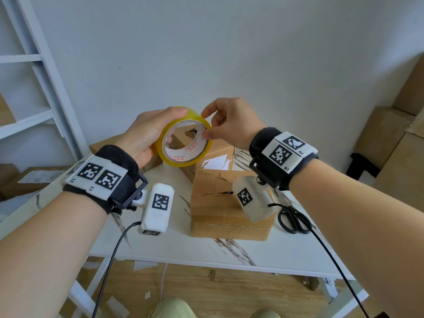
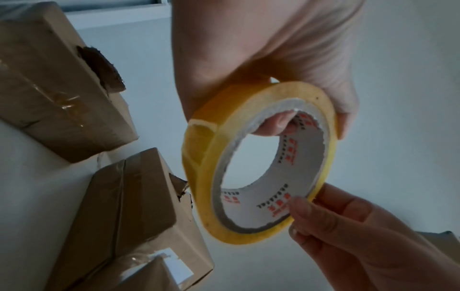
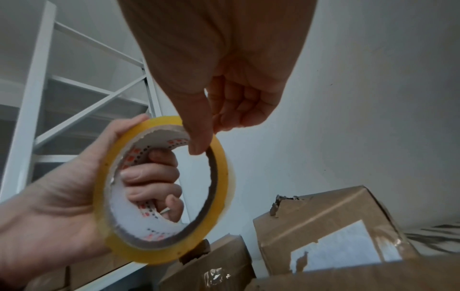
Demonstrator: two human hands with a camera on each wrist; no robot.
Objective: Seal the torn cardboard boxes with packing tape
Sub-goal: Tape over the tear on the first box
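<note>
Left hand (image 1: 146, 134) gripping tape roll (image 1: 185, 138), right hand (image 1: 231, 125) pinching its rim, above boxes (image 1: 229, 203).

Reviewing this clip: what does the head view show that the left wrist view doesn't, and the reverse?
Only the head view shows the black scissors on the marble-patterned table, the split front of the nearest cardboard box, and the white shelving.

Only the left wrist view shows a separate box with a torn corner and the left thumb inside the core.

Both show the left hand gripping the yellow tape roll and the right hand pinching its rim.
</note>
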